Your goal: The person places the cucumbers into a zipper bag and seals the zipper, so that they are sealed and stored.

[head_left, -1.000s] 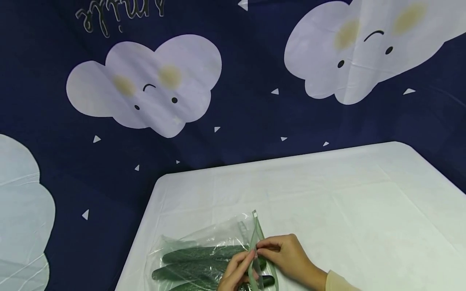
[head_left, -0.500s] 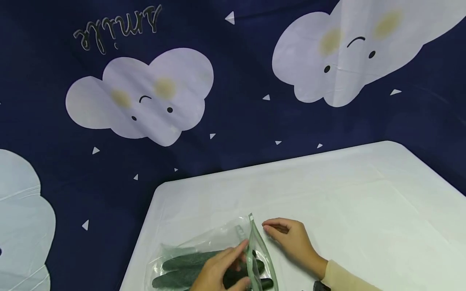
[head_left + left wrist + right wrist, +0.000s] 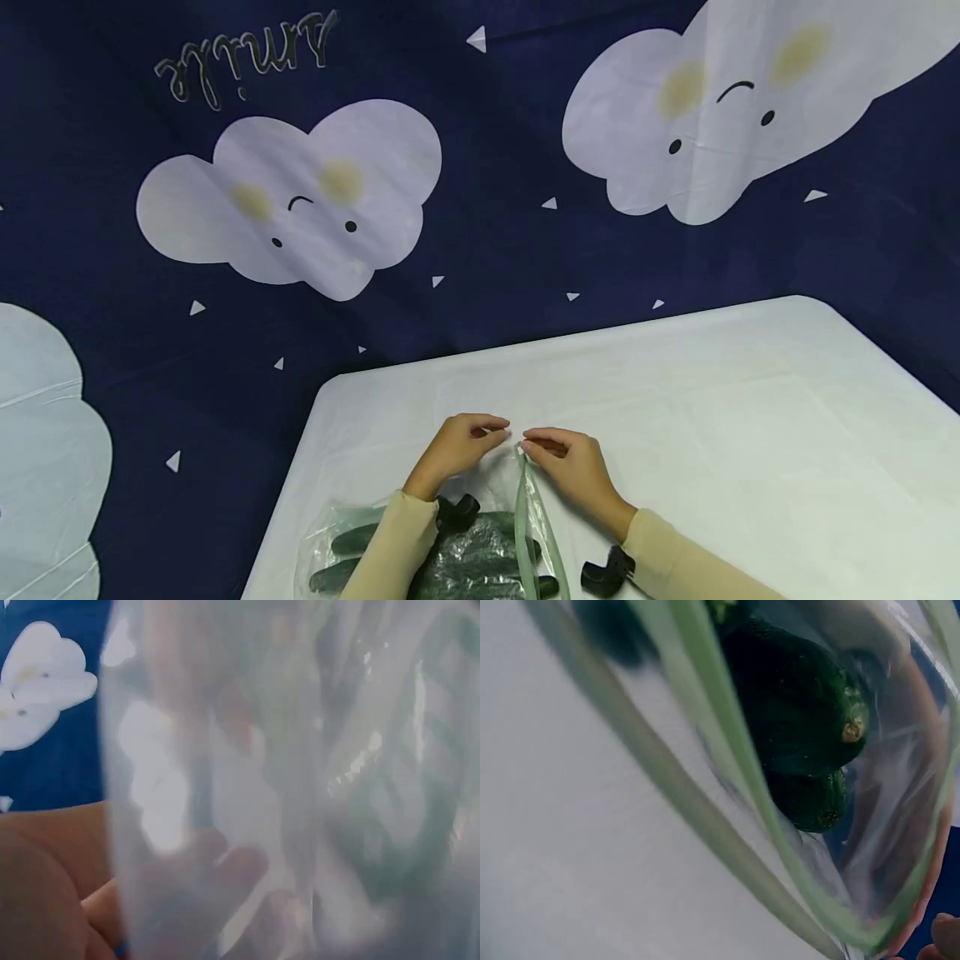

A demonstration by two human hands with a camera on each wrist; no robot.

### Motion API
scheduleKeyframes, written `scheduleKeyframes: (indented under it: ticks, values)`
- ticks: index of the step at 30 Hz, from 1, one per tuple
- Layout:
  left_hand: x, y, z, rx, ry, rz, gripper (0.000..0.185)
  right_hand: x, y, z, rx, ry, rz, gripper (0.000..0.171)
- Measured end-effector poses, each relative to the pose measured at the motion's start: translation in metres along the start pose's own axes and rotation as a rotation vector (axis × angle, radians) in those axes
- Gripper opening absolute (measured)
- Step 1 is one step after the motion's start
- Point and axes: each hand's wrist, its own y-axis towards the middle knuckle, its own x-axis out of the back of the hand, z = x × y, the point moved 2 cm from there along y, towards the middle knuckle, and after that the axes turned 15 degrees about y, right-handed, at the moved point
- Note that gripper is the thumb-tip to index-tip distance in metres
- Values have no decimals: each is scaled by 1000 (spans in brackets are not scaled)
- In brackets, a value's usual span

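A clear zip bag point(image 3: 501, 479) with a green zip edge point(image 3: 542, 521) lies on the white table, its mouth to the right. Several cucumbers point(image 3: 487, 542) are inside; the right wrist view shows cucumber ends point(image 3: 802, 697) through the gaping mouth. My left hand point(image 3: 453, 446) reaches over the bag to its far corner, finger and thumb slightly apart, nothing visible between them. On the other side of that corner, my right hand point(image 3: 573, 467) has finger and thumb close together beside the zip's end; whether they pinch it is unclear. Bag film point(image 3: 210, 787) blurs the left wrist view.
The white-covered table point(image 3: 712, 433) extends to the right and behind the bag. A dark blue curtain point(image 3: 495, 150) printed with clouds hangs beyond its far edge. Black wrist cameras point(image 3: 609, 573) sit on both sleeves, the left one over the bag.
The left hand has left the bag's mouth and moved up to its far corner. The right hand drew off the zip edge, then came in to the same corner. The bag has barely shifted.
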Motion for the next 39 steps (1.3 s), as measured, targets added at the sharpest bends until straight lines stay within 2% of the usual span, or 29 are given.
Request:
scheduleKeyframes:
  ticks: [2, 5, 9, 13, 16, 20, 24, 28, 33, 39]
  values:
    - [-8, 4, 4, 15, -47, 32, 30, -4, -1, 1, 8, -19, -2, 26]
    - [-11, 2, 7, 23, -87, 59, 28, -8, -2, -1, 13, -29, 6, 28]
    - [-8, -1, 4, 5, -70, 54, 28, -6, -3, 3, 43, -36, 4, 28]
    - [-10, 2, 0, -3, -63, 78, 29, -2, -2, 6, 49, -46, -5, 28]
    - [-14, 5, -2, 20, -60, 122, 29, 1, -3, 5, 42, -55, -11, 27]
    - [-16, 7, -3, 57, -69, 162, 18, 3, -5, 1, 24, -50, -14, 27]
    - [-17, 9, -5, 62, -88, 162, 11, 3, -5, -2, 29, -47, -14, 27]
    - [-18, 11, -6, 41, -179, 187, 15, 3, -5, -4, 17, -37, -7, 26]
    - [-18, 14, -4, 58, -335, 187, 18, -1, -4, 0, 5, 10, 10, 24]
    - [-16, 13, -1, 39, -363, 151, 16, -5, -1, 3, -24, 62, 0, 17]
